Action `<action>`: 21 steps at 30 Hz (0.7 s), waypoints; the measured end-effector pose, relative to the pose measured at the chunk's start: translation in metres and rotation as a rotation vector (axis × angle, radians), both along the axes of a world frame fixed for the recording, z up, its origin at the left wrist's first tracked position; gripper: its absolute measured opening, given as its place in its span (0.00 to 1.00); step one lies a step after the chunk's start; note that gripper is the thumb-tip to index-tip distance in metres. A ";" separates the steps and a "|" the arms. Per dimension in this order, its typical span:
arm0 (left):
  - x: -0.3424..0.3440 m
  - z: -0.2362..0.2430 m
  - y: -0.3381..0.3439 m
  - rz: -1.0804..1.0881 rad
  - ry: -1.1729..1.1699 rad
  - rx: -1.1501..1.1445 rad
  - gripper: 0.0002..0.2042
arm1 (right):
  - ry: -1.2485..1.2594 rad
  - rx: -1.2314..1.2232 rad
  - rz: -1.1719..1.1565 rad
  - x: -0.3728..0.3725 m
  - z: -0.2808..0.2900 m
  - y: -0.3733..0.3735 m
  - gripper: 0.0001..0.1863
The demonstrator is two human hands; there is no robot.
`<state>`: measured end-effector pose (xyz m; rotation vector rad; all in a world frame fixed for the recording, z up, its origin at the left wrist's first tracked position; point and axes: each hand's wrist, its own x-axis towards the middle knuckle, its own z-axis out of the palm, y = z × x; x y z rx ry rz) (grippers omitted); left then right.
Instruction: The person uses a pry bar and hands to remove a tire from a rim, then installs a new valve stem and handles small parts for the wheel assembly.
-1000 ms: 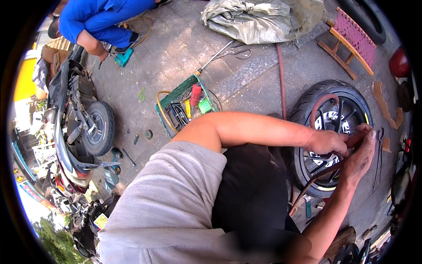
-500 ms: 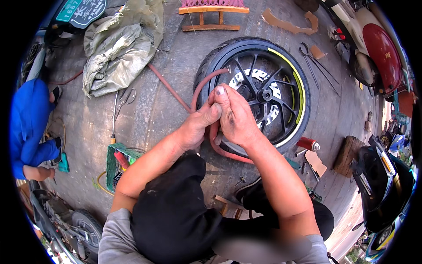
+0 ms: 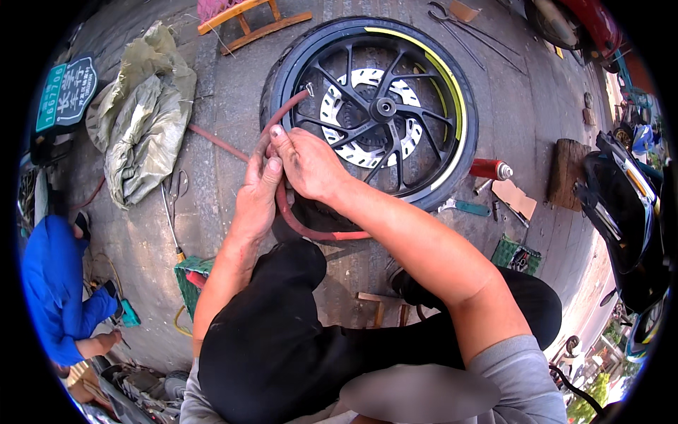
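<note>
My left hand and my right hand are closed together around a reddish rubber hose, thumbs on top. The hose's metal-fitted end lies over the left rim of the wheel, and a loop of it curves below my hands. The black spoked wheel lies flat just beyond, with its tire, a yellow rim stripe and a slotted silver brake disc. Exactly what my fingers press on under the thumbs is hidden.
Left: crumpled sack, scissors, green basket, crouching person in blue. Top: wooden stool. Right: long tongs, red canister, tools, cardboard, log, parked scooters.
The view has swung round toward the wheel since a second ago and tilted further since. My hands stay joined on the hose, now angled more leftward beside the rim.
</note>
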<state>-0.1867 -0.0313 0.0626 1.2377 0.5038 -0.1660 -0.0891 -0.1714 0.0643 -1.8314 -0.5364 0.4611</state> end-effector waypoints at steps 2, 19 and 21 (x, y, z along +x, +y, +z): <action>0.006 0.009 -0.013 -0.049 -0.003 0.067 0.28 | -0.169 -0.280 0.085 0.024 -0.022 -0.033 0.30; 0.015 0.010 -0.005 0.233 0.354 0.272 0.22 | 0.568 -0.918 -0.103 -0.092 -0.012 -0.469 0.24; 0.013 0.002 0.020 0.064 0.336 0.333 0.23 | 0.418 -0.941 -0.058 -0.122 -0.039 -0.461 0.19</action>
